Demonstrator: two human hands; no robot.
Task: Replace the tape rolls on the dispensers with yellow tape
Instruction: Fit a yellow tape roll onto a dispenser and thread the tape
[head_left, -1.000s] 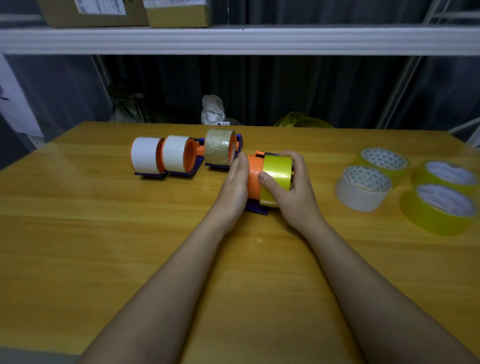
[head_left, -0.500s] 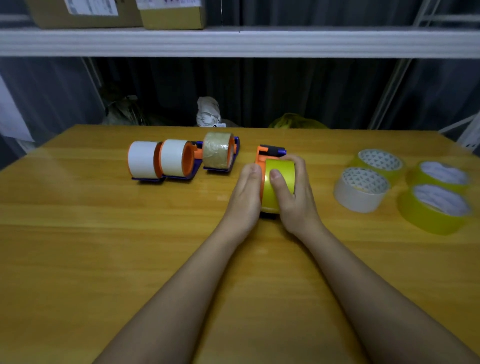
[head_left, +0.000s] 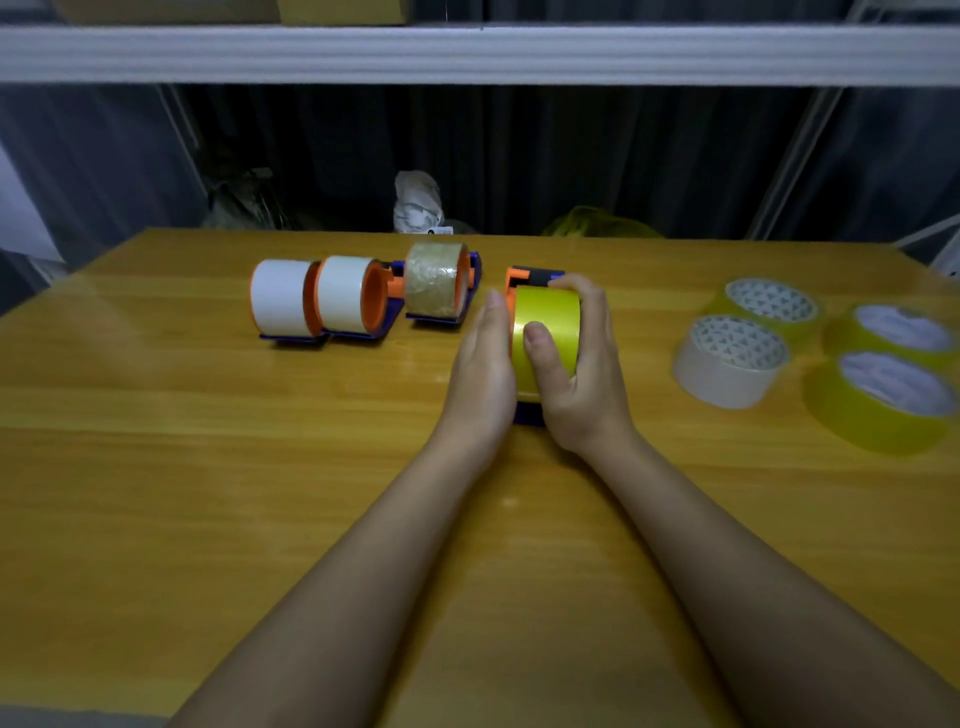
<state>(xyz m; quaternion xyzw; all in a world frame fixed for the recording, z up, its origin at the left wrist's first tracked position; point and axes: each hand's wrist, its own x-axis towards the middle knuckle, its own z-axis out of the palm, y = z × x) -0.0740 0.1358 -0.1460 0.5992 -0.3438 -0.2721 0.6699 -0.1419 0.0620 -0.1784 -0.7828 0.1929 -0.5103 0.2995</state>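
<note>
Both hands meet at one dispenser (head_left: 535, 278) near the middle of the table (head_left: 156, 467). A yellow roll (head_left: 548, 325) sits upright on it, its broad glossy band facing the person.

The right hand (head_left: 582, 374) is wrapped around this roll: the thumb lies across the front of the band, the fingers curl over the top and down the far right side, so the roll sits in the hollow between thumb and fingers. It is a firm clasp on the tape.

The left hand (head_left: 480, 374) stands edge-up against the left face of the roll, fingers straight and together, pointing away from the person. It presses flat there and clasps nothing. The orange and dark top of the dispenser shows just beyond the fingertips, and a bit of its blue base shows under the roll, between the two wrists.

To the left, well apart from the hands, three more dispensers stand in a row: two carry white rolls (head_left: 278, 306) (head_left: 345, 301), the third a brownish clear roll (head_left: 434, 286).

To the right, four loose rolls lie flat: a white one (head_left: 727, 364) nearest the hands, a yellow one (head_left: 769, 304) behind it, and two more yellow ones (head_left: 893, 332) (head_left: 883, 405) by the table's right edge.
</note>
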